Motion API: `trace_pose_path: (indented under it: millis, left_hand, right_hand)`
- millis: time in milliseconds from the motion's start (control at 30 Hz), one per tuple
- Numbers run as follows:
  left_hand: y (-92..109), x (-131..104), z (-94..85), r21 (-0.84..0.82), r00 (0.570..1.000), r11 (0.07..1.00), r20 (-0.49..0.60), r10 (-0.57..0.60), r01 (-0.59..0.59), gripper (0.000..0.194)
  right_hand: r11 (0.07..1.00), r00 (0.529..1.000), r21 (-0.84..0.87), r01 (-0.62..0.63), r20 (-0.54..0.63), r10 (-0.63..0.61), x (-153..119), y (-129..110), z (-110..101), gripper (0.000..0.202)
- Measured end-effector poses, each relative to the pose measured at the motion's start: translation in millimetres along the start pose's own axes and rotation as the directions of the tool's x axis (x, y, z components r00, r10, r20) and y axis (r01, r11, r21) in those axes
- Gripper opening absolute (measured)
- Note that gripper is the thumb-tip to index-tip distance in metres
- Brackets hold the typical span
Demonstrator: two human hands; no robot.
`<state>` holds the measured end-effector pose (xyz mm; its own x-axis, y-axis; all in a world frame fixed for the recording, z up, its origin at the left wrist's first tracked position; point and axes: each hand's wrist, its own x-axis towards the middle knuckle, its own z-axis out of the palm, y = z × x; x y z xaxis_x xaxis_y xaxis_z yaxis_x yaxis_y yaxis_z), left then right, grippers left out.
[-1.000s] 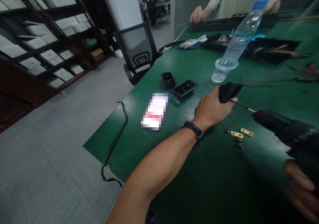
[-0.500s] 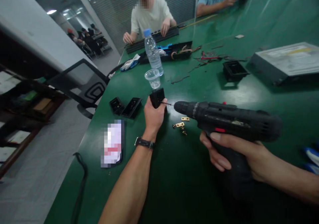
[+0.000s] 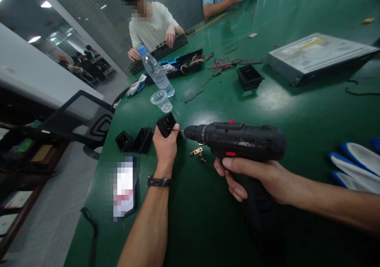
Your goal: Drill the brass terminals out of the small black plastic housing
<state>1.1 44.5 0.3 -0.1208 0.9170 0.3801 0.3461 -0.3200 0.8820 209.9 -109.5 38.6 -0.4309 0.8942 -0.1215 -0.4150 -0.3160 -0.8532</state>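
My left hand (image 3: pixel 166 146) is closed around a small black plastic box (image 3: pixel 166 123), whose open face is tilted up and shows brass-coloured parts inside. In my right hand (image 3: pixel 252 176) is a black cordless drill (image 3: pixel 237 140), gripped by its handle and pointing left. Its long thin bit (image 3: pixel 175 130) reaches to the box beside my left thumb; whether the tip touches a screw is hidden. Small brass plates (image 3: pixel 196 151) and brass screws (image 3: pixel 203 159) lie on the table just below the drill's chuck. Two more black plastic boxes (image 3: pixel 141 140) rest left of my left hand.
On the green table (image 3: pixel 208 219) stand a clear cup (image 3: pixel 162 100) and a water bottle (image 3: pixel 157 73). A phone (image 3: pixel 126 189) lies left, gloves (image 3: pixel 356 166) right. Farther back are another black box (image 3: pixel 249 78), a metal case (image 3: pixel 320 57), wire scraps and two people (image 3: pixel 154 25) working.
The view has shifted, so most things appear farther left. The black box in my left hand has tipped, and its open inside now shows. The drill remains pointed at it.
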Motion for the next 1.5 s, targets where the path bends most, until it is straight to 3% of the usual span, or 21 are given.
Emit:
trace_pose_path:
  millis: [967, 1300, 1500]
  left_hand:
    - [1.0, 0.0, 1.3, 0.001, 1.0, 1.0, -0.002, -0.009, 0.009, 0.037]
    - [-2.6, 0.4, 0.9, -0.005, 1.0, 1.0, 0.004, -0.014, 0.014, 0.038]
    - [-0.1, 0.1, 0.9, -0.006, 1.0, 1.0, 0.001, -0.013, 0.013, 0.037]
  right_hand:
    - [1.0, 1.0, -0.007, -0.003, -0.027, 0.003, -0.1, -1.1, 1.1, 0.026]
    - [0.953, 0.993, 0.29, -0.089, -0.05, 0.108, 5.0, -4.2, -2.6, 0.026]
    - [0.969, 0.994, 0.236, -0.075, -0.054, 0.09, 3.4, -3.2, -2.2, 0.025]
